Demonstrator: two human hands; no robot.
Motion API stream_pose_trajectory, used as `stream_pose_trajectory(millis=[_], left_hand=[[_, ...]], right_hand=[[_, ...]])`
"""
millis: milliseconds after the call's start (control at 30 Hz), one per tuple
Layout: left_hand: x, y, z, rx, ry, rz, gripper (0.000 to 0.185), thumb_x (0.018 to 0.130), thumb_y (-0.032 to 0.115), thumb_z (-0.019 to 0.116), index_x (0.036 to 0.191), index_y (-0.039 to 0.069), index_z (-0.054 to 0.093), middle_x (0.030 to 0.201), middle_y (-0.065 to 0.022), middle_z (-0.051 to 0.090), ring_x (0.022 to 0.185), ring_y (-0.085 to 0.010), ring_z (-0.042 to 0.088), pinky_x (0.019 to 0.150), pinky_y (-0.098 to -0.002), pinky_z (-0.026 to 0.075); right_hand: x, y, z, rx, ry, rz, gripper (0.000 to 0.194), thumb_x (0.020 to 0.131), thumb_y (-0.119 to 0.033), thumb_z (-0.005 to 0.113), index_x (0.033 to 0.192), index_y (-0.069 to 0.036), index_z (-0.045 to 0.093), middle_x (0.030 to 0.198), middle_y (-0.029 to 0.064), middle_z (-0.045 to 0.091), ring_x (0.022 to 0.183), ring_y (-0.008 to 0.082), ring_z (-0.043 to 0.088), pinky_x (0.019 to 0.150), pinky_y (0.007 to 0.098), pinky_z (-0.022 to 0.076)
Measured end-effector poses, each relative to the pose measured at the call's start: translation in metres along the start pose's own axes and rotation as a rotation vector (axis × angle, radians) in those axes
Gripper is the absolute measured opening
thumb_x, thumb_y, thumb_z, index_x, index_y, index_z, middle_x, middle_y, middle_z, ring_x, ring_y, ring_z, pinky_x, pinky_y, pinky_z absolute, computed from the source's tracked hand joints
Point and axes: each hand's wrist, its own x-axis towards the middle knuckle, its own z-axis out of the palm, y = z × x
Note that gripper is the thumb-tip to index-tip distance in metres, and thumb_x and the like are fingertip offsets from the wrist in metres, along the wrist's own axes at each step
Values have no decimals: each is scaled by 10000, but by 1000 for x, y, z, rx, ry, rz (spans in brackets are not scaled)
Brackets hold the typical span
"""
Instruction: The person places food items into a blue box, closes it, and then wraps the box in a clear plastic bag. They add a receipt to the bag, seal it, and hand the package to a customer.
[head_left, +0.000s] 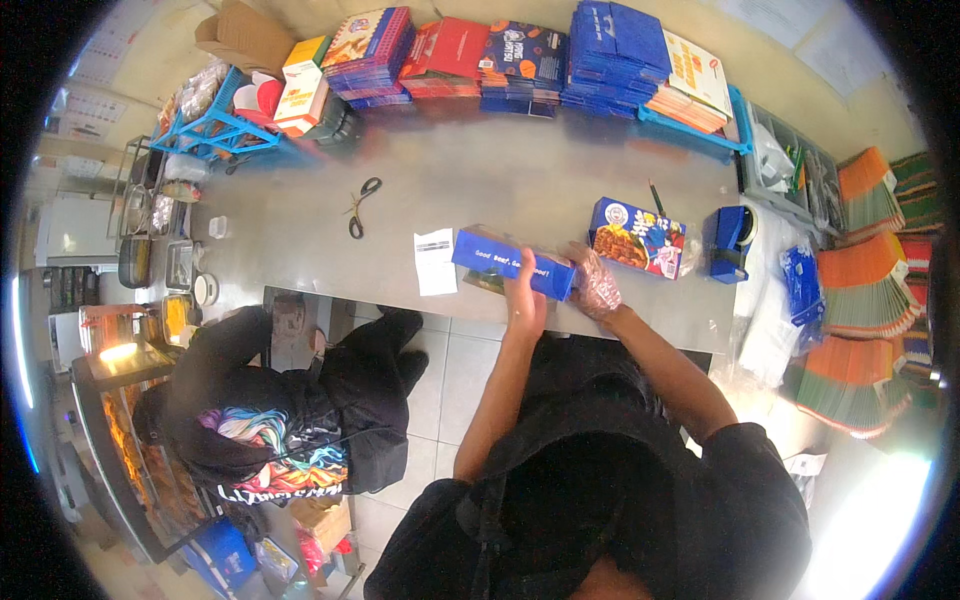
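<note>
A blue cardboard food box (487, 253) with printed lettering on its side is held at the front of the steel table (300, 217). My left hand (527, 296), bare, presses against the near side with its thumb up over the lettering. Around the right end of the box is my right hand (596, 283), in a clear plastic glove. Just left of the box lies a white paper slip (435, 281) with print on it. To the right, a second blue box (637, 238) shows a picture of food. The undersides of my fingers are hidden.
Black-handled scissors (360, 206) and a dark pen (655, 196) lie on the table. Stacks of folded cartons (619, 56) line the back between blue plastic baskets (217, 124). A tape dispenser (721, 255) stands right. Close on my left, a co-worker (300, 420) bends beside a lit food warmer (112, 405).
</note>
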Motion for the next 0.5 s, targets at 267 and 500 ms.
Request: stream_pose_trajectory(millis=[267, 500], left_hand=[[-6, 12, 4, -78, 94, -97, 274, 949, 206, 650, 1180, 74, 584, 1092, -66, 661, 1038, -230, 663, 930, -403, 541], [-21, 15, -2, -136, -18, -105, 370, 946, 142, 661, 1290, 55, 557, 1213, -86, 640, 1142, -247, 627, 1015, -434, 502]], right_hand=[[-7, -17, -21, 141, -145, 72, 858, 737, -94, 787, 1482, -74, 362, 1469, 257, 405, 1427, 444, 357, 1193, 510, 350], [4, -43, -63, 211, -287, 97, 964, 734, -251, 840, 1538, -93, 332, 1563, 261, 319, 1491, 461, 254, 1245, 536, 233]])
